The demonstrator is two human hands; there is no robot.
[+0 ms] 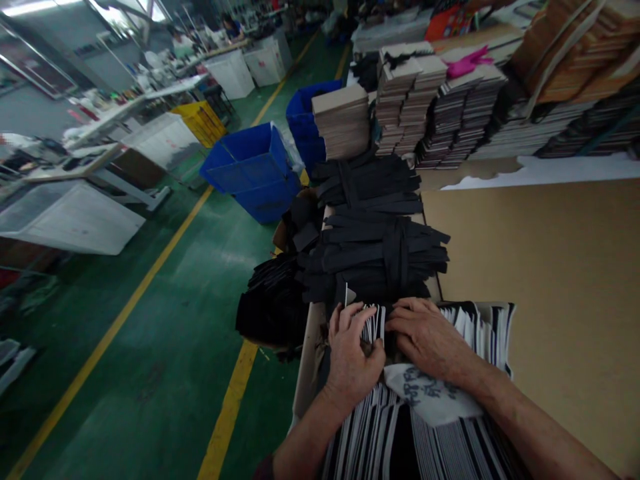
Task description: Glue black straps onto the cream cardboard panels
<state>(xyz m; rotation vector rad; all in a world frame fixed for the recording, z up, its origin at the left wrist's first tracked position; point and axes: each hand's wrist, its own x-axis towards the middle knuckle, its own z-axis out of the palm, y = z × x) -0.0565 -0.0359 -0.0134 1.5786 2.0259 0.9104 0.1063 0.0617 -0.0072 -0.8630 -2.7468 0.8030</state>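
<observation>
L hand (353,353): closed rnd small batch of sheets (374,325) | R hand (433,333): fingers bent, just R of batch, grip can't tell | sheets: upright, btwn hands, nr table's (545,267) L edge | marked white cloth (435,397) by R wrist

Bare forearms (530,417) forward, left hand (353,363) and right hand (433,340) close together, fingers (403,325) bent.
</observation>
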